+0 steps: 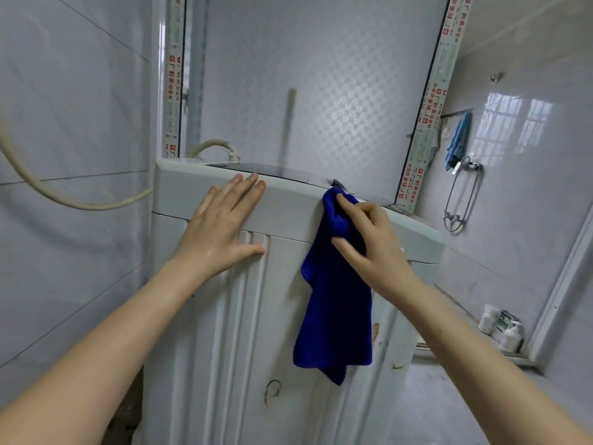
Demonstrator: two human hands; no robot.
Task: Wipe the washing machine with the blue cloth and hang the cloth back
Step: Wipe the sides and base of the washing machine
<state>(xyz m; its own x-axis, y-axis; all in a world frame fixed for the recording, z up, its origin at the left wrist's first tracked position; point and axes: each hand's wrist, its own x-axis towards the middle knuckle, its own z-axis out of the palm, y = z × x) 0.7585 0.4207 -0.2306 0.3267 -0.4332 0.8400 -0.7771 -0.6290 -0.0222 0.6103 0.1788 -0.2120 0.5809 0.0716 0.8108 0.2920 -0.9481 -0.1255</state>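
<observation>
I was at the wiping step. My left hand [221, 226] lay flat, fingers spread, against the washer's [288, 207] top front edge. My right hand [369, 242] gripped the cloth [337, 300], bunched at that edge, the rest hanging down the front. Next, I judged, came a firm sweep along the edge; the wall rack [457, 113] could wait.

hand [221, 220] [372, 242]: 2 | washing machine [288, 213]: 1 | blue cloth [337, 300] [457, 141]: 2 | hose [48, 187]: 1

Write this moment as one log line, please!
stage: wiping upper front edge | left hand: flat on washing machine | right hand: grips blue cloth | hanging back: not yet done
</observation>
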